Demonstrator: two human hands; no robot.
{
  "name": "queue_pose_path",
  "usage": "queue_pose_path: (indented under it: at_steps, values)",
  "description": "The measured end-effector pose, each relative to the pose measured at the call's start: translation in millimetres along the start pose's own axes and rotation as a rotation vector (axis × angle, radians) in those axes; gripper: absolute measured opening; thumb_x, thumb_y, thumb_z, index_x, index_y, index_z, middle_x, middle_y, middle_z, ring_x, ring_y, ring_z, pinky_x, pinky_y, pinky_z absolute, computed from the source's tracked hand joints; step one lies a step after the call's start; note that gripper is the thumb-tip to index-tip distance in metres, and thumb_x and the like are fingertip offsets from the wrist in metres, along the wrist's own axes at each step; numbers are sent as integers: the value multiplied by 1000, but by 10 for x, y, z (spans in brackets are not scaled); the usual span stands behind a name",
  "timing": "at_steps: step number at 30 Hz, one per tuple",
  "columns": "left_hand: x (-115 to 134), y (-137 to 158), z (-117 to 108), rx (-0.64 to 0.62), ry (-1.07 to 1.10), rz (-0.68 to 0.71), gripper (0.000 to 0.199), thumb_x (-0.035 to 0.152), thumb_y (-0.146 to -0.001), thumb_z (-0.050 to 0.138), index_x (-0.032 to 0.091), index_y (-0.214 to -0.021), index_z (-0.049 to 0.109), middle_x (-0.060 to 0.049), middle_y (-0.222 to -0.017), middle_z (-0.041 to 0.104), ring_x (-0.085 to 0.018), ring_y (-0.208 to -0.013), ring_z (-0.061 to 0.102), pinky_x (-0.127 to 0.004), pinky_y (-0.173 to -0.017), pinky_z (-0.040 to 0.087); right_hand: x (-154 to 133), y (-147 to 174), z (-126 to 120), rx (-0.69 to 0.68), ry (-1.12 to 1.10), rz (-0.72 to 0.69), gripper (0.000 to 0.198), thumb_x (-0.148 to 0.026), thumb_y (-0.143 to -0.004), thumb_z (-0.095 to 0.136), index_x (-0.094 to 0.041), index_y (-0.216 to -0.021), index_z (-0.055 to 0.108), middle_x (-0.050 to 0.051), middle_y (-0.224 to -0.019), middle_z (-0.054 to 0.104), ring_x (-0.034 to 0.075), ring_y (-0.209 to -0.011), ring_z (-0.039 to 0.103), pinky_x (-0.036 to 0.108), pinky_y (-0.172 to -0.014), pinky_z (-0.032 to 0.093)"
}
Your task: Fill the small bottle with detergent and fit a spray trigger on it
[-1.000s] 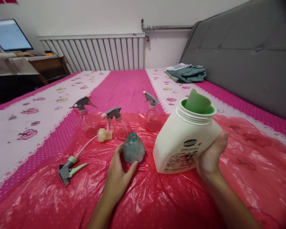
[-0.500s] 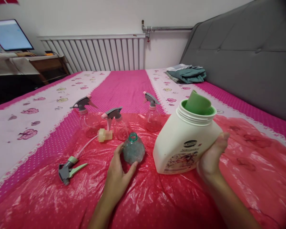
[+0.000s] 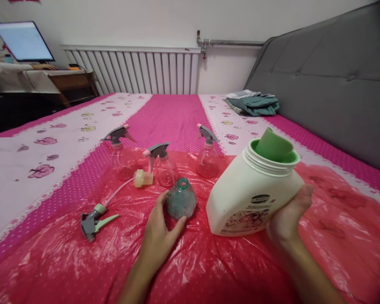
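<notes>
My left hand (image 3: 164,230) is closed around the lower side of a small green spray bottle (image 3: 181,200) with its neck uncovered, standing on a red plastic sheet (image 3: 190,270). To the right, my right hand (image 3: 288,219) grips a big cream detergent jug (image 3: 240,196) by its right side. The jug leans to the right, and a green spout (image 3: 272,145) shows in its uncapped mouth. Left of my left hand lies a grey and green trigger sprayer (image 3: 93,222), its tube running toward a pale yellow cap (image 3: 142,178). The far fingers of both hands are partly hidden.
Three clear spray bottles with grey and pink heads stand behind: one at left (image 3: 122,162), one in the middle (image 3: 164,169), one at right (image 3: 208,160). Folded clothes (image 3: 253,103) lie by the grey headboard (image 3: 329,80). A person's arm (image 3: 12,67) rests at a desk with a monitor (image 3: 23,42).
The whole view has shifted slightly, so things appear a little further right. The jug tilts a bit more to the right. Both hands keep their holds.
</notes>
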State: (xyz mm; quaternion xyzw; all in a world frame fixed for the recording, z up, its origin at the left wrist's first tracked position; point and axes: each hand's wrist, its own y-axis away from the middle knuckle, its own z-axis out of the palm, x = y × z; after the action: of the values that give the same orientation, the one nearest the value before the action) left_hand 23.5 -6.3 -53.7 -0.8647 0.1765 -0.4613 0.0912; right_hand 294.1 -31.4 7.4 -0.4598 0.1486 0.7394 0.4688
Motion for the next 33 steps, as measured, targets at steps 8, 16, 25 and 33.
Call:
queue_pose_path:
  at_steps: [8,16,25,33]
  values:
    - [-23,8,20,16,33,6,73,41,-95,74,27,-156,34,-18,-154,56,-37,-142,58,-62,-119,45,-14,17,4,-11,19,0,66,-80,-88,56,-21,-111,74,5,-109,76,22,-110,71,33,-84,63]
    - [-17,-4,7,8,12,13,69,40,-96,72,26,-154,38,-16,-154,56,-37,-142,57,-61,-120,44,-33,35,7,-26,48,-22,77,-88,-81,60,-19,-112,75,5,-102,76,22,-96,73,34,-89,63]
    - [-14,-12,13,14,36,7,70,42,-94,75,26,-153,39,-17,-152,58,-37,-141,58,-62,-119,45,-16,31,-6,-27,49,-25,72,-85,-85,58,-21,-114,75,5,-105,76,21,-103,72,33,-94,62]
    - [-27,-8,11,10,45,3,70,40,-94,76,27,-153,40,-16,-151,59,-37,-140,59,-60,-119,46,-25,25,6,-18,46,-26,73,-86,-83,59,-20,-111,74,5,-106,75,21,-109,70,33,-91,63]
